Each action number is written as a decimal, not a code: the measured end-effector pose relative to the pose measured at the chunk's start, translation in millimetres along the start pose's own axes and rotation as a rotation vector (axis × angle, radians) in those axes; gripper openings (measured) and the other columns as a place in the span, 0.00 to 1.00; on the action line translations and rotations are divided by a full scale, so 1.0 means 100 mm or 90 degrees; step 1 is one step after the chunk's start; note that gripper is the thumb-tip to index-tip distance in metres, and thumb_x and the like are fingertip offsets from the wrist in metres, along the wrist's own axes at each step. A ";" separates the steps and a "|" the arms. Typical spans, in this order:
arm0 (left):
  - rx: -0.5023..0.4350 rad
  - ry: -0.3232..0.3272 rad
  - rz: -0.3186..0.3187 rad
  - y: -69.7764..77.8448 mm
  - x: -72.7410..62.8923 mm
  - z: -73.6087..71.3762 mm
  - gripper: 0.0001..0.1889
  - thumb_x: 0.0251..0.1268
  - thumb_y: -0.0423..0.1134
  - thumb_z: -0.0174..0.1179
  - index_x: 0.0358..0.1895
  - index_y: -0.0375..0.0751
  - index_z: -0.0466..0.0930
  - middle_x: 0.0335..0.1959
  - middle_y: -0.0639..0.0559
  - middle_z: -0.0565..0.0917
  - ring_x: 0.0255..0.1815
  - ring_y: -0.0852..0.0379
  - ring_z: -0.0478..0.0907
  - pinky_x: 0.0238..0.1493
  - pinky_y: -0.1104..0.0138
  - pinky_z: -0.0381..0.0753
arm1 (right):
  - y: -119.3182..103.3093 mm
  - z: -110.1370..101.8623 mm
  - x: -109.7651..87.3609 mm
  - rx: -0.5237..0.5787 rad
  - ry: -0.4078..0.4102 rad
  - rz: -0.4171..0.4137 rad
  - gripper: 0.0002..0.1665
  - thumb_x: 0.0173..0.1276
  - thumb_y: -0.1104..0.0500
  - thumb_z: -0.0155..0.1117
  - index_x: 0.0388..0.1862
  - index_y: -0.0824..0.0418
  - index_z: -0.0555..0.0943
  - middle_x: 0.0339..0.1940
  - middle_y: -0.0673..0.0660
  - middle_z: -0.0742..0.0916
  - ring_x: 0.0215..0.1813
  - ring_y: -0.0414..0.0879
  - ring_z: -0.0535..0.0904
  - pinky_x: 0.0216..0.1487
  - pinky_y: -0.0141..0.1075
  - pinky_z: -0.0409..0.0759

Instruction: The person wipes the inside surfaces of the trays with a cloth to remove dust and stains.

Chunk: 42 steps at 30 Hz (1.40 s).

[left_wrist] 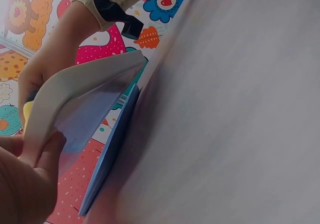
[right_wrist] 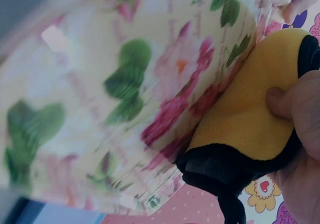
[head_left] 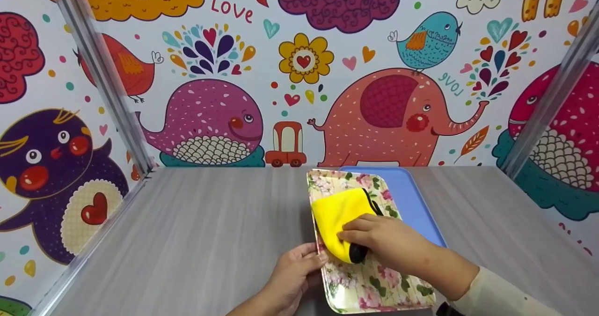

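Note:
A floral tray [head_left: 341, 283] with pink roses and green leaves is held up at a tilt above the table. My left hand [head_left: 294, 275] grips its left edge, thumb on the upper face; the left wrist view shows the pale rim [left_wrist: 55, 89] between thumb and fingers. A yellow cloth [head_left: 333, 217] with black edging lies against the tray's printed face. My right hand [head_left: 393, 241] holds this cloth on the tray; in the right wrist view the thumb presses into the folded cloth [right_wrist: 250, 99], and its other fingers are partly hidden behind it.
A blue tray [head_left: 414, 199] lies flat on the grey table [head_left: 210, 231], partly covered by the floral one in the head view. Behind the table stands a wall panel [head_left: 299, 91] printed with cartoon animals, with metal posts [head_left: 105, 77] at its sides.

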State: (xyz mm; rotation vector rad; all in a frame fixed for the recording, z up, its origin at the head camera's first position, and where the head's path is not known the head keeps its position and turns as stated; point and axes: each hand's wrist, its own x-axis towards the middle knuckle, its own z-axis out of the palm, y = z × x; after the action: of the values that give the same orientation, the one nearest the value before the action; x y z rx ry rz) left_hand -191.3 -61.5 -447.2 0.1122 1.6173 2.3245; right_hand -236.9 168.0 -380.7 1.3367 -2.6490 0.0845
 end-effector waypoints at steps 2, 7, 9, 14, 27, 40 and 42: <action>-0.003 -0.001 -0.002 -0.01 0.00 0.00 0.23 0.73 0.31 0.58 0.65 0.19 0.71 0.53 0.40 0.88 0.52 0.52 0.87 0.56 0.58 0.88 | 0.04 0.01 -0.03 0.009 -0.007 0.002 0.35 0.59 0.64 0.79 0.66 0.45 0.83 0.59 0.48 0.88 0.61 0.48 0.84 0.60 0.48 0.86; -0.008 0.004 -0.018 -0.01 -0.01 0.00 0.24 0.73 0.30 0.57 0.66 0.18 0.69 0.55 0.37 0.87 0.53 0.50 0.87 0.56 0.55 0.87 | 0.13 0.04 -0.10 0.017 0.005 -0.008 0.35 0.59 0.66 0.79 0.65 0.46 0.84 0.58 0.49 0.88 0.59 0.48 0.84 0.58 0.47 0.87; -0.009 0.005 -0.019 0.00 0.00 0.00 0.24 0.73 0.30 0.57 0.67 0.18 0.69 0.57 0.36 0.87 0.53 0.50 0.87 0.56 0.55 0.88 | 0.17 0.04 -0.11 0.017 0.011 -0.005 0.35 0.58 0.68 0.78 0.65 0.46 0.84 0.58 0.49 0.88 0.59 0.48 0.84 0.57 0.48 0.88; -0.011 0.004 -0.018 0.02 0.01 0.00 0.25 0.73 0.30 0.58 0.67 0.18 0.68 0.57 0.34 0.86 0.52 0.50 0.88 0.56 0.56 0.88 | 0.27 0.03 -0.12 0.020 0.004 0.029 0.37 0.57 0.68 0.79 0.65 0.46 0.83 0.59 0.50 0.87 0.60 0.50 0.83 0.58 0.51 0.87; -0.004 0.005 -0.025 0.03 0.03 -0.01 0.26 0.74 0.30 0.58 0.68 0.16 0.66 0.58 0.35 0.86 0.54 0.51 0.86 0.56 0.56 0.87 | 0.48 0.14 -0.14 0.008 0.050 0.086 0.32 0.60 0.66 0.78 0.63 0.49 0.84 0.57 0.52 0.87 0.57 0.51 0.84 0.56 0.50 0.88; -0.011 0.024 0.007 0.03 0.04 -0.01 0.27 0.74 0.30 0.56 0.69 0.15 0.64 0.63 0.29 0.82 0.57 0.50 0.84 0.59 0.57 0.86 | 0.53 0.25 -0.09 0.023 0.092 0.172 0.31 0.61 0.71 0.75 0.62 0.52 0.84 0.58 0.56 0.87 0.59 0.57 0.85 0.56 0.53 0.87; -0.011 0.028 0.011 0.03 0.04 -0.01 0.28 0.74 0.29 0.55 0.70 0.14 0.63 0.63 0.28 0.81 0.58 0.49 0.84 0.60 0.57 0.86 | 0.52 0.26 -0.09 0.025 0.099 0.182 0.30 0.60 0.69 0.77 0.61 0.52 0.84 0.57 0.56 0.87 0.59 0.57 0.85 0.57 0.53 0.87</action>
State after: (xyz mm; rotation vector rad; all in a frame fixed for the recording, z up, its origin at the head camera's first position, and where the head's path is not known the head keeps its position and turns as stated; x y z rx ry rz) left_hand -196.1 -62.2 -445.5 0.0718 1.6239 2.3695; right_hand -277.2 202.5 -406.5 0.9103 -2.6957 0.2667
